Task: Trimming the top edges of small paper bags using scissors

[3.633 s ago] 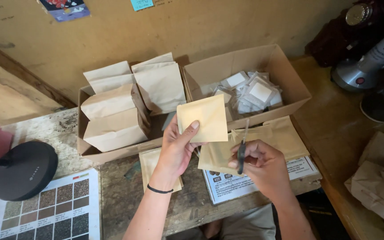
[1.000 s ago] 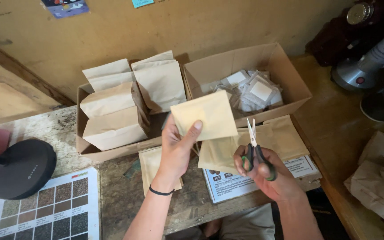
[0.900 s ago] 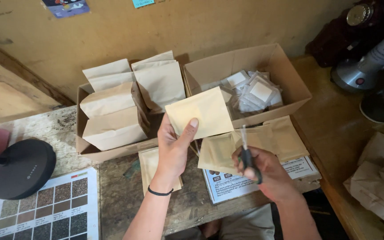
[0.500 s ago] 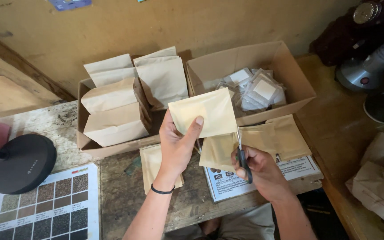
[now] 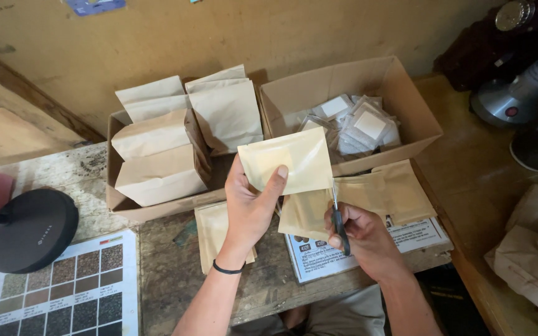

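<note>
Our left hand (image 5: pixel 251 205) holds a tan pouch (image 5: pixel 286 160) up above the bench, thumb across its front, fingers behind, clamped on its lower left corner; our right hand (image 5: pixel 362 236) is closed around scissors (image 5: pixel 339 218), blades pointing up at the pouch's lower right edge; more pouches (image 5: pixel 375 193) lie just beneath; behind them sits a box (image 5: pixel 406 106) of clear packets (image 5: pixel 359 124); left of it, a box of paper bags (image 5: pixel 163 155).

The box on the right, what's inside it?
The cardboard box holds small clear packets with white squares, piled loosely. Whatever lies beneath the pile is covered.
</note>
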